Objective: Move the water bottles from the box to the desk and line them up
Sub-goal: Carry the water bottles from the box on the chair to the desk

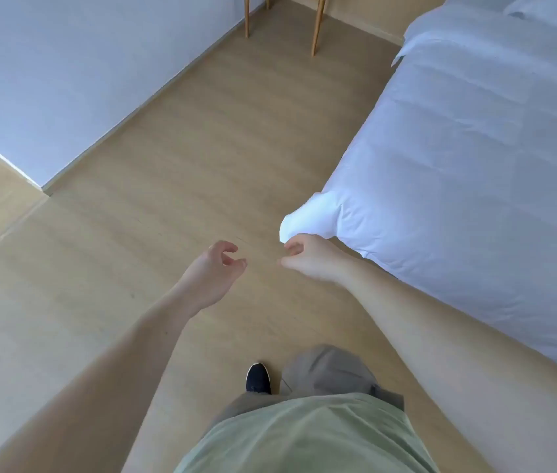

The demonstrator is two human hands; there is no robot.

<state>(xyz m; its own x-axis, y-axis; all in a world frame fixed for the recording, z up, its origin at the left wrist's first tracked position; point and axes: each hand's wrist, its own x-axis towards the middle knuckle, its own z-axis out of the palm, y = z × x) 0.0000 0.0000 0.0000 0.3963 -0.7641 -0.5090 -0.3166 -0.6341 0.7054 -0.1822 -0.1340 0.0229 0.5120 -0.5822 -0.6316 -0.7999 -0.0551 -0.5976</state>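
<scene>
From where I sit, the relation I most need is the one this view withholds: no water bottle, no box and no desk top appears anywhere in it, so I cannot say which way a bottle lies from either hand, how its long axis runs, or which hand is nearer to it. Going left to right, the white wall and its baseboard run diagonally along the wooden floor; at the top edge stand 2 wooden legs (possibly the desk's, though with only the legs showing I cannot tell). Next comes the left hand, held out in front of the body over the bare floor, palm turned inward, fingers loosely curled and apart, holding nothing and touching nothing. Just beside it, with a small gap between the 2, is the right hand, fingers also loosely curled and empty; it sits in front of the hanging corner of the white duvet, and I cannot tell whether it brushes the cloth. The bed fills the right side. Below, 1 dark shoe points forward. My judgement is that this is a walk between box and desk, with both hands free for the next pickup.
</scene>
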